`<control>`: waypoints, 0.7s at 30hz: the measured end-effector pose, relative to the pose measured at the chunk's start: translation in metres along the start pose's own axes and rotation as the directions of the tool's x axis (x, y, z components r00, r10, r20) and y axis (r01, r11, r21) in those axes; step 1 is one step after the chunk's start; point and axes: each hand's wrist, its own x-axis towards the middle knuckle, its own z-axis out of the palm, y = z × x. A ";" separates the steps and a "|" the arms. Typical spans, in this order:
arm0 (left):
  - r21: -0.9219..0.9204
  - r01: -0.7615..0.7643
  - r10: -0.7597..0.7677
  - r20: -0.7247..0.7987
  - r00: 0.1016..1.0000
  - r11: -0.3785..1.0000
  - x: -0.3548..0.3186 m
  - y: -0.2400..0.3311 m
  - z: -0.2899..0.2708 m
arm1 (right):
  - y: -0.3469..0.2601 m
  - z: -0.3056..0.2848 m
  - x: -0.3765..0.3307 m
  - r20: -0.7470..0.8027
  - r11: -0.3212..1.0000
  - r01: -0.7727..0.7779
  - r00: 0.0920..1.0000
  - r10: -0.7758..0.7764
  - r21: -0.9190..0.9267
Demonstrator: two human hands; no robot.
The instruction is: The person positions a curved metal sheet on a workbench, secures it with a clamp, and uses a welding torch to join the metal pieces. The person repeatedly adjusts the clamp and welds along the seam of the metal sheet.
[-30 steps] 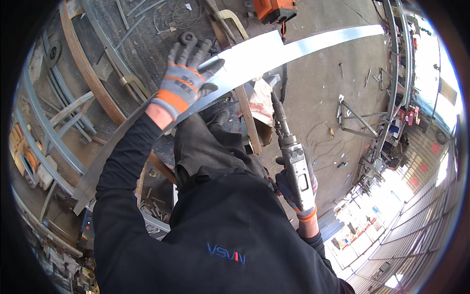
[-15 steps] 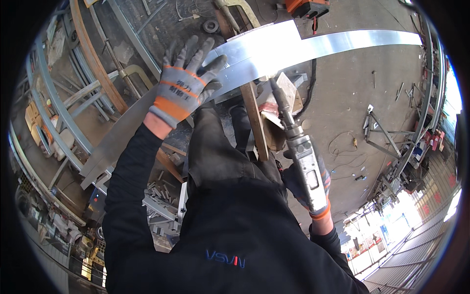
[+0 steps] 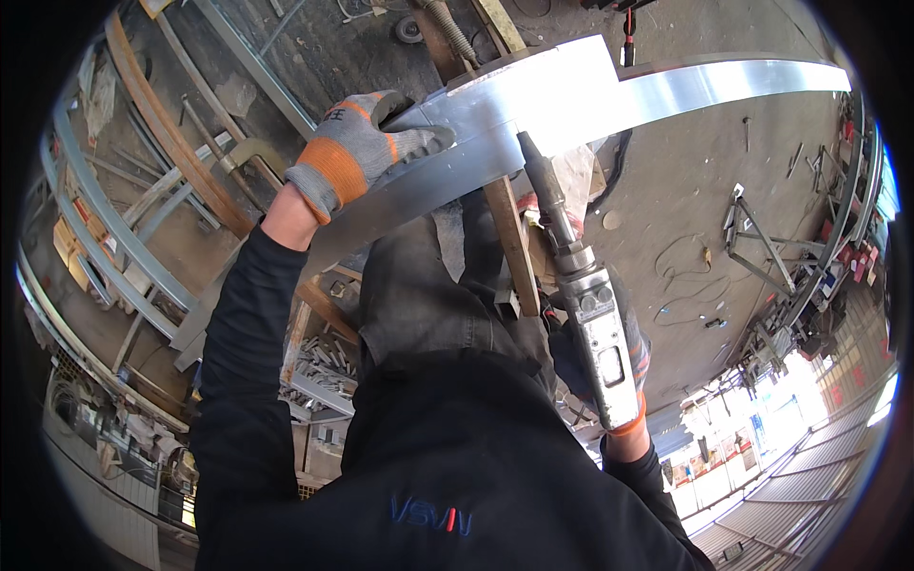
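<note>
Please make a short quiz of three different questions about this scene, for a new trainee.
1. True or false: the left hand in a grey and orange work glove rests on the long curved shiny metal strip.
2. What does the right hand grip? A) a red bucket B) a grey metal handheld power tool C) a paint brush
3. Fill in: the nose of the tool points at the ____.

Key: 1 true; 2 B; 3 metal strip, beside the brown wooden plank that passes under it.
</note>
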 end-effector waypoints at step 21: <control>0.445 -0.471 0.632 -0.347 0.693 0.762 -0.099 -0.029 0.068 | -0.033 0.028 0.014 0.193 0.979 0.151 0.974 -0.123 -0.139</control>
